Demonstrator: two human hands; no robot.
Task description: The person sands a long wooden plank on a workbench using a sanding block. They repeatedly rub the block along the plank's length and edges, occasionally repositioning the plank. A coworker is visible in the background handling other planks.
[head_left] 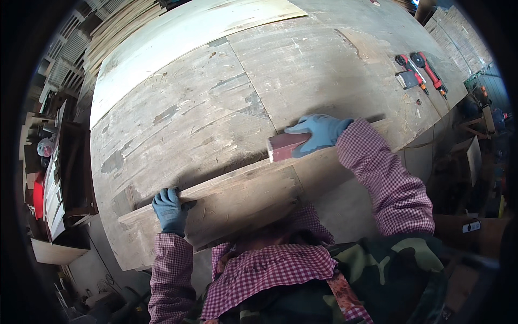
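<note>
A long, narrow wooden board (232, 177) lies slantwise across the near part of the worktable, rising toward the right. My left hand (170, 209), in a blue-grey glove, is closed round the board near its left end, fingers over the far edge. In my right hand (322, 134), also gloved, is a reddish-brown sanding block (284, 147) with a pale end. The block rests on or just over the board's upper edge, right of its middle. My right palm and some fingers hide part of the block.
Two red-and-black handheld power tools (430, 73) lie at the worktable's (189, 119) right side, one with a square grey pad. A pale plywood sheet (162, 46) covers the far left. Stacked timber (116, 27) stands beyond it. Shelving with clutter (48, 162) is to the left.
</note>
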